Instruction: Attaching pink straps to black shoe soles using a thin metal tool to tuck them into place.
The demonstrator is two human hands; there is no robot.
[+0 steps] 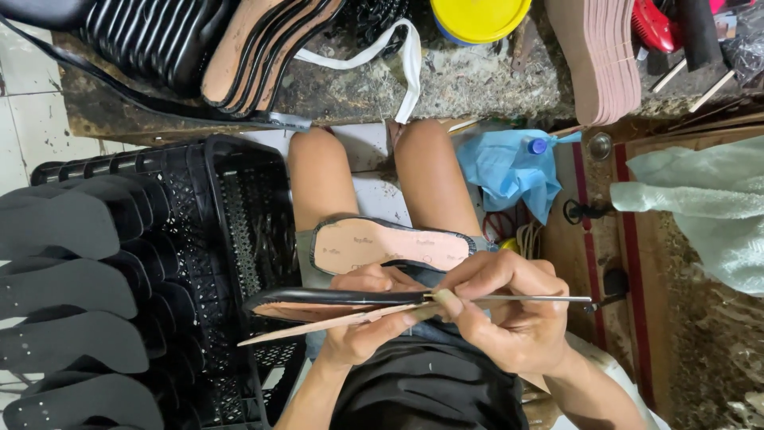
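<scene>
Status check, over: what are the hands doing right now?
Left hand grips black-edged sole and tan insole. Right hand holds thin metal tool at sole's end. Second sole on lap. Nothing blocking.

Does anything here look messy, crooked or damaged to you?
Mostly it looks like an orderly, well-used workshop. Two things stand out: the white strap dangles loose over the edge of the worn bench, and the crumpled blue cloth lies bunched on the floor. The stacked black soles are neat.

sole edge (334,297): glossy blk | insole (382,244): matt tan board | crate (239,199): blk plastic
</scene>
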